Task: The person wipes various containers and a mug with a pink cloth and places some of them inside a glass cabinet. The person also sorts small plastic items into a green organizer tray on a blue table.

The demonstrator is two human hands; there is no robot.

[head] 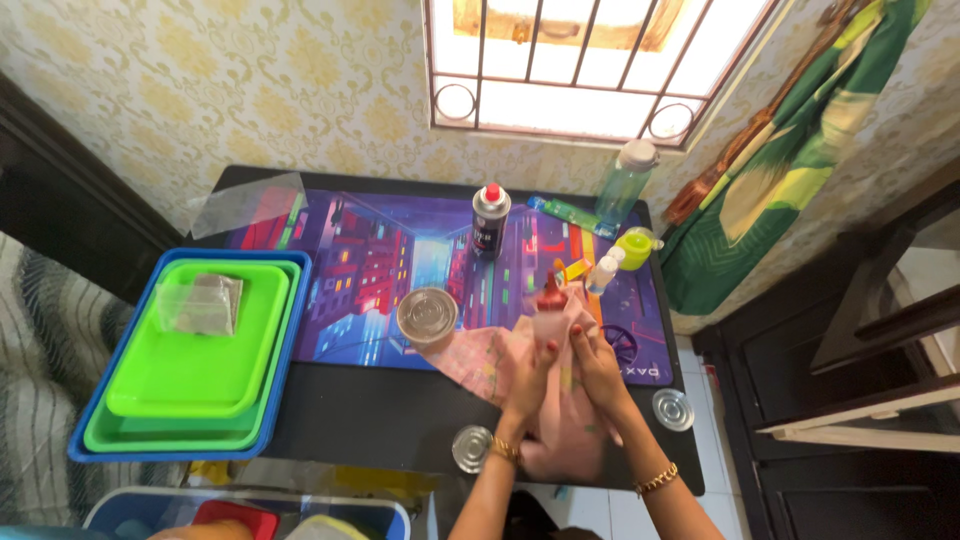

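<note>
Both hands [565, 372] wrapped in pink cloth [560, 430], cloth trailing toward camera

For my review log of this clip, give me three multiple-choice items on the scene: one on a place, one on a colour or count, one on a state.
1. Where does the spray can with the red cap stand?
A. On the colourful desk mat
B. In the green tray
C. On the floor

2. What colour is the outermost of the stacked trays?
A. Red
B. Blue
C. White

3. What are the left hand and right hand doing?
A. Resting flat on bare table
B. Both pressed on the pink cloth
C. Lifting the water bottle

Answers: 1 A, the can stands upright on the mat near the window side. 2 B, a blue rim surrounds the green trays. 3 B, both hands meet on the cloth at the table's near edge.
</note>
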